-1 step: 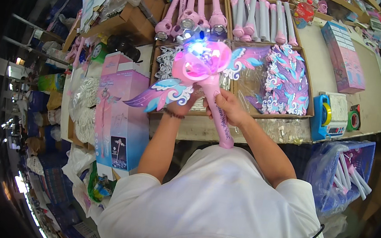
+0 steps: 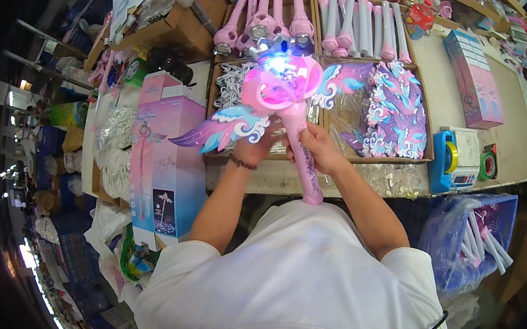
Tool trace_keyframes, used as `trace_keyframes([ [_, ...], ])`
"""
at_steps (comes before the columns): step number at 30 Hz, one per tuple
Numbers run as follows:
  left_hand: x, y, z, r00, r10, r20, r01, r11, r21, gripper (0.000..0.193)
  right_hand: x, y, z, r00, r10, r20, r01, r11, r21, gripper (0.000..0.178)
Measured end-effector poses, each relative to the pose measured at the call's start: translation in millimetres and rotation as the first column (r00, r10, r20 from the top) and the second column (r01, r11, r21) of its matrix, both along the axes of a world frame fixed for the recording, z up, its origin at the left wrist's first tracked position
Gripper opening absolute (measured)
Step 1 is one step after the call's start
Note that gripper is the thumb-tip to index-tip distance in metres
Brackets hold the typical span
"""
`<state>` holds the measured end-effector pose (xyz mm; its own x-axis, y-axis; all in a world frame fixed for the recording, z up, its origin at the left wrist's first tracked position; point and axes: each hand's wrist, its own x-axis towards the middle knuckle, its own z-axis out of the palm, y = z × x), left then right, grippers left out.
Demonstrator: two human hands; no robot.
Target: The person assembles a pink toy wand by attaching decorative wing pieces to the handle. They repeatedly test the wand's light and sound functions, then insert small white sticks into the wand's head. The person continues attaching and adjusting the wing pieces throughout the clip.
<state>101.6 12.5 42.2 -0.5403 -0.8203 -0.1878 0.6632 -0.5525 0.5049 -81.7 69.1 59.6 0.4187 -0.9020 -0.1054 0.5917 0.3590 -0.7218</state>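
One lit pink wand (image 2: pixel 292 120), right hand (image 2: pixel 321 151) closed round the handle (image 2: pixel 308 176), probably to steady it with the wand head (image 2: pixel 281 94) facing up. Left hand (image 2: pixel 264 144) partly hidden behind the left wing (image 2: pixel 224 127), can't tell if it grips. Wing pieces (image 2: pixel 396 113) piled at 2 o'clock of right hand, likely for easy reach. Wand head at 11 o'clock from right hand, about 12 from left; butt (image 2: pixel 312 197) at 6 from right.

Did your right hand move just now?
No, not visibly: the right hand still overlaps the same part of the cardboard tray front edge.
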Motion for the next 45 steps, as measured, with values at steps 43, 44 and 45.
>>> trace_keyframes([
  [43, 4, -3, -32, 0.894, -0.268, -0.358, 0.195, 0.954, -0.228, 0.053, 23, 1, 10, 0.991, -0.071, -0.117, 0.067, 0.997, -0.039, 0.059],
  [44, 4, -7, -23, 0.96, -0.266, -0.083, 0.232, 0.929, -0.289, 0.055, 22, 1, 9, 0.991, -0.066, -0.117, 0.064, 0.998, -0.02, 0.06],
  [45, 4, -14, -4, 0.953, -0.228, 0.198, 0.284, 0.899, -0.334, 0.057, 22, 2, 9, 0.992, -0.065, -0.104, 0.063, 0.998, -0.027, 0.061],
])
